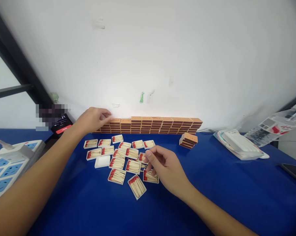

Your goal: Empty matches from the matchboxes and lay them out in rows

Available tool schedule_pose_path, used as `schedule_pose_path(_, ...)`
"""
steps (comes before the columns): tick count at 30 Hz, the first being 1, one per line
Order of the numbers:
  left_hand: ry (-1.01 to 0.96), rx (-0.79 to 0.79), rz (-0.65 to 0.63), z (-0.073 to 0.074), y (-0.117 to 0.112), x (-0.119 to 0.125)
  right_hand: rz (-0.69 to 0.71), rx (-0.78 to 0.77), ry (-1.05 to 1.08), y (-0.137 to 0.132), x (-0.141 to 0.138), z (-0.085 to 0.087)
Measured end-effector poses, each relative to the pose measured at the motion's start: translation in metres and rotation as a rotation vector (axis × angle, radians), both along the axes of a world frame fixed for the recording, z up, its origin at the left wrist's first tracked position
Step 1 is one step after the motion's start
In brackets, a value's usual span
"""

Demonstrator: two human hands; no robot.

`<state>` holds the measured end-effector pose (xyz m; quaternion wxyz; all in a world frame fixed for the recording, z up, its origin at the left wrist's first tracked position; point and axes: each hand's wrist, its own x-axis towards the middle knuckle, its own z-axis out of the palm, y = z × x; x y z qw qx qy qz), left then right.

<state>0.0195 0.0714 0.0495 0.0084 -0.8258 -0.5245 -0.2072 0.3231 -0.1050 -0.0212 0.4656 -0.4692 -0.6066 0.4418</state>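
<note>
My left hand reaches to the left end of a long stacked row of matchboxes along the wall. Its fingers are closed over a matchbox there, mostly hidden by the hand. Over the matches at the right of the group hovers my right hand, thumb and fingers bent together; whatever may be between them cannot be made out. Below it lies a tray of red-tipped matches, partly covered by the fingers. Several more filled trays spread leftward, with one white tray holding no matches.
A small matchbox stack stands apart at the right on the blue table. Further right are white packages, a clear plastic bag and a dark phone. A power strip with a plugged-in charger lies left.
</note>
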Motion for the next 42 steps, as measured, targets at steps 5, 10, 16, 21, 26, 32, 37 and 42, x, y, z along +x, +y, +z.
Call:
schedule_pose_path(5,-0.079,0.230,0.041,0.021,-0.021,0.017,-0.168,0.252,-0.339,0.014,0.020,0.005)
schedule_pose_path(10,-0.154,0.143,-0.078,0.016,-0.067,0.044,-0.083,0.372,-0.631,0.032,0.043,0.007)
schedule_pose_path(16,-0.145,-0.035,-0.256,-0.046,-0.108,0.041,0.164,0.273,-0.683,0.036,0.047,-0.002)
schedule_pose_path(21,-0.207,-0.026,-0.303,-0.066,-0.106,0.047,0.202,0.215,-0.703,0.036,0.046,-0.001)
schedule_pose_path(26,-0.212,-0.059,-0.360,-0.075,-0.103,0.054,0.163,0.221,-0.796,0.043,0.066,0.008)
schedule_pose_path(32,-0.199,-0.118,-0.324,-0.080,-0.102,0.051,0.163,0.200,-0.865,0.051,0.090,0.007)
schedule_pose_path(37,-0.235,-0.130,-0.384,-0.078,-0.097,0.049,0.184,0.185,-0.928,0.046,0.099,0.017)
schedule_pose_path(42,-0.297,-0.110,-0.421,-0.078,-0.092,0.045,0.096,0.205,-0.815,0.057,0.089,0.015)
